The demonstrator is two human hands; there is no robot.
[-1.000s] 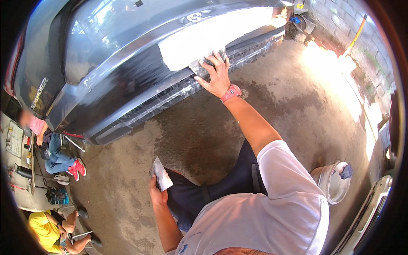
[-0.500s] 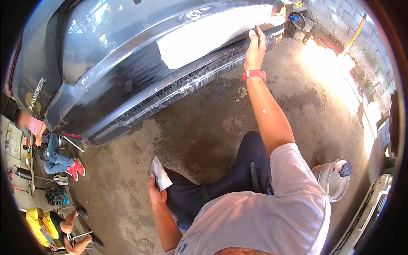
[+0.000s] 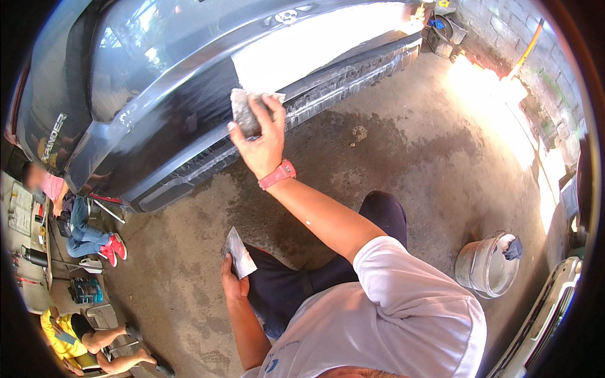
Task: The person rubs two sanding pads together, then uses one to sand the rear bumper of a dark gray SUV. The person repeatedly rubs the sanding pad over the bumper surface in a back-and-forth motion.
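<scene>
A dark grey car's rear [image 3: 170, 113] fills the upper left, with a wide smooth white filler patch [image 3: 315, 47] on its lower panel. At that patch's lower left corner my right hand [image 3: 265, 148] is closed on a grey, smeared putty spreader [image 3: 244, 113], fingers splayed over its back. The spreader overlaps the panel just above the bumper [image 3: 315, 94]; its exact contact is hidden. Low beside my thigh, my left hand [image 3: 235, 285] grips a pointed metal putty plate [image 3: 238, 253] with pale putty on its face.
Behind me to the right stands a whitish bucket [image 3: 479, 264] with a dark cloth on its rim. Two people sit at the left, one in pink [image 3: 53, 188], another in yellow [image 3: 60, 337]. A block wall [image 3: 529, 69] and a bright sunlit strip lie at the right.
My right hand has swept left and nearer along the panel, from the white patch's right end to its lower left corner. My left hand and its plate have barely shifted.
</scene>
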